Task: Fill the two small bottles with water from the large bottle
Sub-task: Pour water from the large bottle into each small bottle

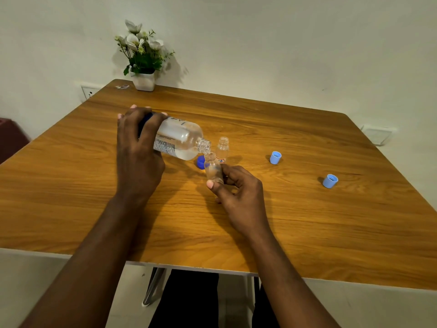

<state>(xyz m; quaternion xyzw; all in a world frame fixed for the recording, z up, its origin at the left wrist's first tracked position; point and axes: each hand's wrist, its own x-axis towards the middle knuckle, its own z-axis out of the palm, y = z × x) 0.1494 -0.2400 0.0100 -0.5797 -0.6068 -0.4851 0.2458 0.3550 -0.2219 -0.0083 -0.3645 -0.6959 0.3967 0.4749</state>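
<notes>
Hands (139, 150) (238, 195) around large bottle (182, 138), small bottle (212, 168)

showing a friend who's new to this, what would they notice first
First the large bottle, tipped nearly flat in the left hand mid-table, its mouth at the neck of a small bottle held tilted by the right hand. Then the two light blue caps lying to the right, and the white flowers at the far edge.

Base of large bottle (179, 138) buried under my left hand (139, 147), its label print too small to read, foot of 1 small bottle (212, 168) behind my right hand (236, 192), dark blue cap (201, 162) half hidden, maroon thing (11, 138) cut by left edge
</notes>
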